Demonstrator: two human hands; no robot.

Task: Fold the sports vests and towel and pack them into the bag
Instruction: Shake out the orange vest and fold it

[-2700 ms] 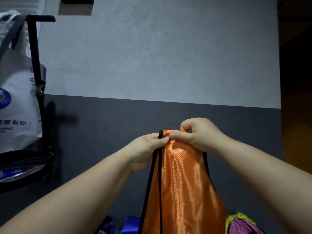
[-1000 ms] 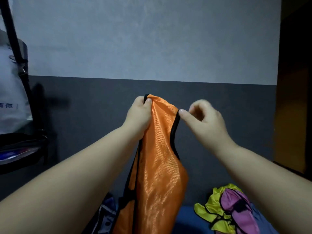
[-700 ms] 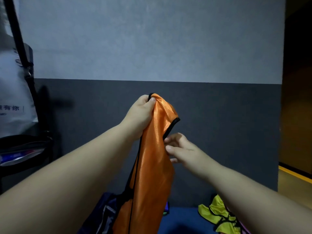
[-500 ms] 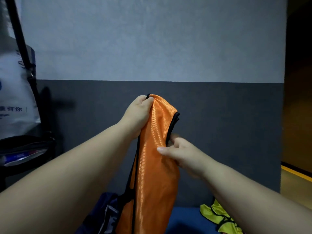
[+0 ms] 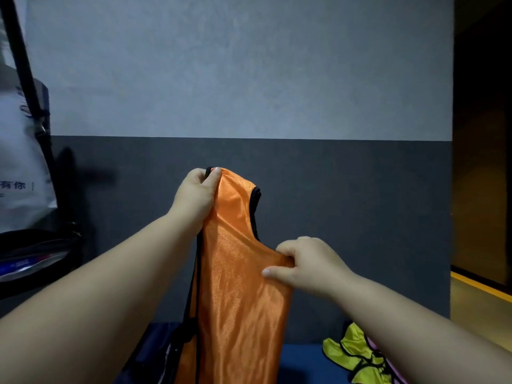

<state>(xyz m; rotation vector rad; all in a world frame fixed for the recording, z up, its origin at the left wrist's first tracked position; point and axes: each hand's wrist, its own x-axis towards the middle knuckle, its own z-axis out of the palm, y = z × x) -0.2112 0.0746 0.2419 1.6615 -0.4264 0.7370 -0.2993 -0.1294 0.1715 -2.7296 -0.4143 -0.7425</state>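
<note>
An orange sports vest (image 5: 238, 286) with black trim hangs upright in front of me. My left hand (image 5: 195, 196) pinches its top at the shoulder straps. My right hand (image 5: 307, 266) grips the vest's right edge lower down, below the armhole, fingers curled into the cloth. A yellow-green vest (image 5: 352, 356) lies crumpled at the bottom right, with a bit of purple cloth beside it. A dark blue bag (image 5: 155, 353) shows partly behind the vest's lower left; its opening is hidden.
A blue surface (image 5: 302, 361) lies below. The wall behind is light grey above and dark grey below. At the left a white printed bag (image 5: 19, 162) hangs on a black rack (image 5: 30, 87), with a dark shelf beneath. A doorway opens at the right.
My right hand let go of the vest's top, slid down its right edge and took hold below the armhole. My left hand kept the top raised. The view tilted slightly.
</note>
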